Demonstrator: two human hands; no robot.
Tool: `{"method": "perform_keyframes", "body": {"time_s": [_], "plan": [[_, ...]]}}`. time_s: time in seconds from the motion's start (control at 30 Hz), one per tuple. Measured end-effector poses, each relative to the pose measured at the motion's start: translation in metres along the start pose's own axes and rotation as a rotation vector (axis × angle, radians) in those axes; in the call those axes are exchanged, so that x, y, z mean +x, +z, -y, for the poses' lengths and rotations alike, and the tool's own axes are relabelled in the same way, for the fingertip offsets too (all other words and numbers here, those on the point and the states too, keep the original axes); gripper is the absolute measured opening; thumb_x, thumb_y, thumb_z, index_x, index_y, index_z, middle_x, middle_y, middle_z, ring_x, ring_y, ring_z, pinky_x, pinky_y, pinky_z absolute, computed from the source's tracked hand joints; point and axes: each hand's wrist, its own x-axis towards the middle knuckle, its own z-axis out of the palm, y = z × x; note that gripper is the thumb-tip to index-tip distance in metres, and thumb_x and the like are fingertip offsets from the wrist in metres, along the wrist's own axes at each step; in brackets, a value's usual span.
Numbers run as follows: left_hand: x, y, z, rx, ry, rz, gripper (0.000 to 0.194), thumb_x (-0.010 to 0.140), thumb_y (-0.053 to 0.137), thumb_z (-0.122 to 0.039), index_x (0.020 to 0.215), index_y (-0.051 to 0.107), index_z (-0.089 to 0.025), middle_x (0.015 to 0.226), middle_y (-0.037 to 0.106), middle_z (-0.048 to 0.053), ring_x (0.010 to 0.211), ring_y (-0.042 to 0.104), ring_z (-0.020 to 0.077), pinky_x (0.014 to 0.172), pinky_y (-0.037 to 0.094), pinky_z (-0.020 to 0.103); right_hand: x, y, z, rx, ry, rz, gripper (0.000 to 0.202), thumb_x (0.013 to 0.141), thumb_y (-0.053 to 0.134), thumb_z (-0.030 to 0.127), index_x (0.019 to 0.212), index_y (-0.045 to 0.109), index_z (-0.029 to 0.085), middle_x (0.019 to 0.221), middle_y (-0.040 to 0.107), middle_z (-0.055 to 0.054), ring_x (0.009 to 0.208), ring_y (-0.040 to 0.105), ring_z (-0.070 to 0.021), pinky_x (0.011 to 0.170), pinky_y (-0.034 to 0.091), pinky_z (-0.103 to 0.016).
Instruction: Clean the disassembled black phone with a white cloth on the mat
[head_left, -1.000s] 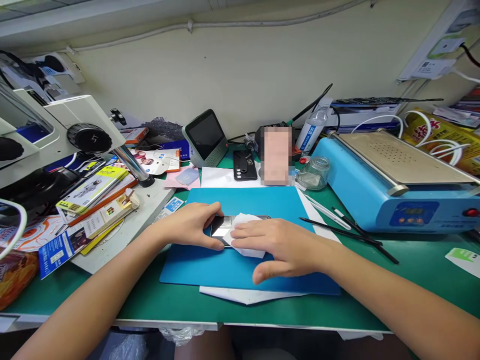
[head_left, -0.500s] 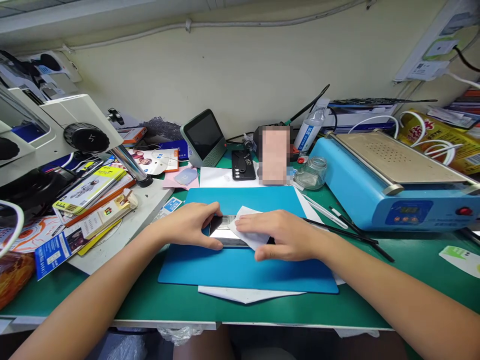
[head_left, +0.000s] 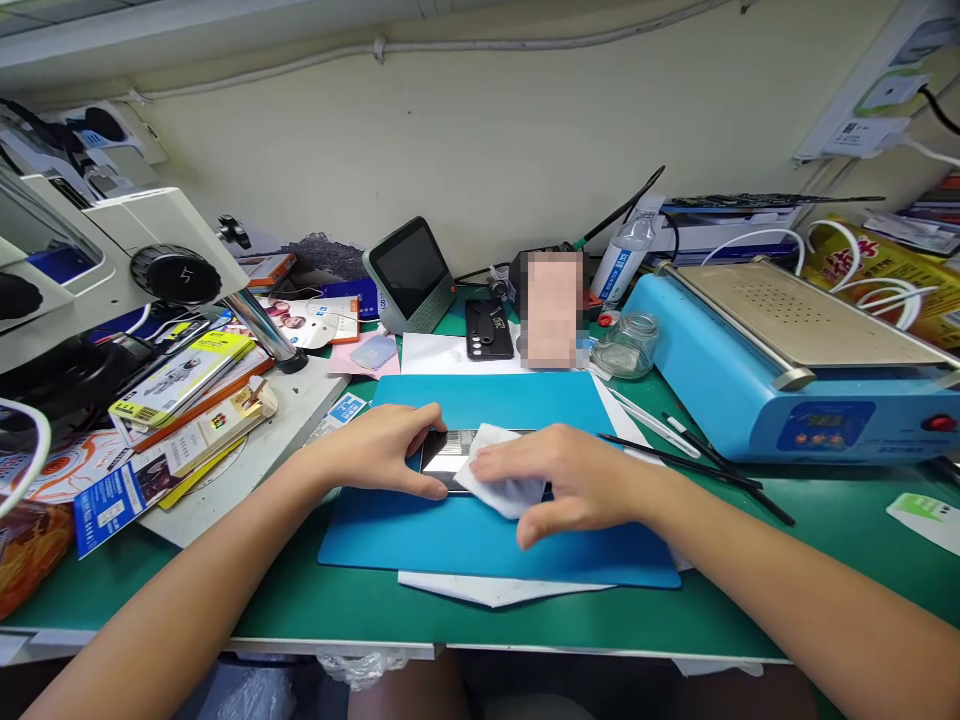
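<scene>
My left hand grips the left end of a dark, shiny phone-like panel, thumb on the near edge and fingers on the far edge. The panel lies flat across a blue mat, and light reflects off its top face. A white wipe, loosely folded, covers the middle of the panel under the fingers of my right hand. That hand presses the wipe down from the right, its thumb apart on the near side. The panel's right end is mostly hidden beneath my right hand and the wipe.
Behind the mat are a black phone, a small display, a glass jar and a plastic bottle. A blue heating machine stands right, near tweezers. A microscope stand and stacked boxes occupy the left.
My right hand and the wipe have shifted slightly toward me, and the wipe is more bunched. The right thumb has moved nearer to me. My left hand keeps its grip.
</scene>
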Motion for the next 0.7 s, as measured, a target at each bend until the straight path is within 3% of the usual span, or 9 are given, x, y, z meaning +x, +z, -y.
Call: {"method": "perform_keyframes", "body": {"time_s": [0.2,0.37,0.53,0.7], "plan": [[-0.0004,-0.0010,-0.0012,0.005,0.004,0.003,0.062,0.075,0.069,-0.069,0.113,0.057,-0.021,0.086,0.060,0.000,0.077,0.059,0.0200,0.064,0.038,0.027,-0.0023,-0.0033,-0.0022,0.008,0.033,-0.001,0.066,0.088,0.056,0.075,0.130,0.065,0.026,0.122,0.073,-0.007,0.110,0.068,-0.0248,0.088,0.048,-0.027],[-0.0005,-0.0003,-0.0006,0.002,0.005,0.004,0.062,0.076,0.068,-0.070,0.112,0.057,-0.021,0.086,0.060,0.000,0.077,0.059,0.0198,0.064,0.038,0.027,-0.0013,-0.0019,-0.0029,0.022,0.068,-0.049,0.068,0.090,0.048,0.077,0.129,0.066,0.024,0.123,0.072,-0.007,0.108,0.068,-0.0234,0.088,0.047,-0.027],[-0.0003,0.0000,0.0002,0.001,0.005,-0.002,0.063,0.075,0.069,-0.070,0.112,0.057,-0.021,0.085,0.060,-0.001,0.076,0.059,0.0196,0.063,0.038,0.027,0.0000,0.0002,-0.0005,0.019,-0.004,0.007,0.060,0.089,0.058,0.071,0.126,0.068,0.024,0.118,0.074,-0.007,0.108,0.069,-0.0238,0.087,0.049,-0.027],[0.0005,0.0012,0.0011,0.006,0.010,-0.002,0.063,0.075,0.067,-0.071,0.113,0.057,-0.022,0.086,0.061,0.000,0.076,0.060,0.0201,0.063,0.038,0.027,0.0010,-0.0012,0.0010,0.022,0.029,-0.037,0.060,0.091,0.060,0.067,0.130,0.065,0.022,0.129,0.070,-0.008,0.120,0.065,-0.0254,0.095,0.048,-0.029]]}}
